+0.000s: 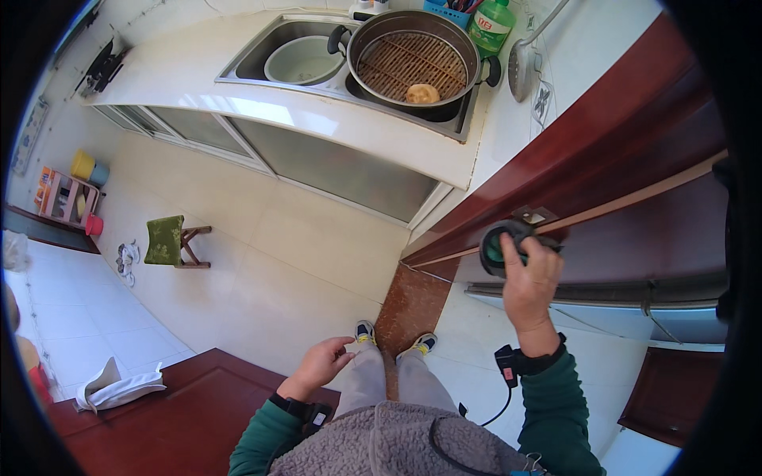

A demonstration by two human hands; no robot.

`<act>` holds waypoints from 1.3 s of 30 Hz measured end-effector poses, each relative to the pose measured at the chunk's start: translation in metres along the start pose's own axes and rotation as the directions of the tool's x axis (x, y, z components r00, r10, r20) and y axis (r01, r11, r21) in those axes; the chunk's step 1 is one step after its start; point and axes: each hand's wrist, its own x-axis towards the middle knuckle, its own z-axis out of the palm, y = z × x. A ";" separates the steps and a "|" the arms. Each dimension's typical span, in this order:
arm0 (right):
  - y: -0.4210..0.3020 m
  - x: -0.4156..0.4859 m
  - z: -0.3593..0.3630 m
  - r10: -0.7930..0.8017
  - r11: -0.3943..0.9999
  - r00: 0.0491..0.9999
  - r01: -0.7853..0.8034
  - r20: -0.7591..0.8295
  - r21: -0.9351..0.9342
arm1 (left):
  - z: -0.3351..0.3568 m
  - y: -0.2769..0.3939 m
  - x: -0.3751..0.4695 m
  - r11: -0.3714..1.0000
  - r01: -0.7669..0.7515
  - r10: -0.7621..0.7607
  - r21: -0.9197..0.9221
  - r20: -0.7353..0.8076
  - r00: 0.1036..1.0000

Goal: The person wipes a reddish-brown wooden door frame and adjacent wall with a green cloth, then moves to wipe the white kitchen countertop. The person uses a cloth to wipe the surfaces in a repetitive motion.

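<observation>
My right hand [534, 279] grips a dark cloth bundle [506, 244] with a green part, beside the metal strike plate [534, 215] of the reddish-brown wooden door frame [571, 160]. The cloth appears to lie against the frame, partly hidden by my fingers. My left hand [324, 364] hangs with bent fingers in front of my body, above the tiled floor, holding nothing visible. A dark red wooden door [196, 410] stands at the lower left, with a white cloth [122, 390] over its edge.
A large steamer pot [351, 59] with a slatted rack and a round bun sits over the double sink [223, 74], which also holds a pale basin [303, 44]. A green folding stool [165, 240] stands on the floor. A brown threshold [411, 303] lies near my shoes.
</observation>
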 end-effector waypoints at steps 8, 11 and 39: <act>-0.031 0.008 0.041 -0.080 0.987 0.989 0.096 0.127 -0.126 | 0.011 -0.011 0.013 1.000 0.000 0.000 -0.031 0.008 1.000; -0.043 -0.007 0.081 -0.138 0.988 0.968 0.148 0.208 -0.032 | 0.023 -0.018 0.014 0.998 0.012 -0.011 -0.069 0.017 1.000; -0.065 -0.037 0.143 -0.007 -0.996 0.256 -0.085 0.967 0.015 | 0.035 0.009 0.022 1.000 0.026 -0.027 0.008 0.053 0.998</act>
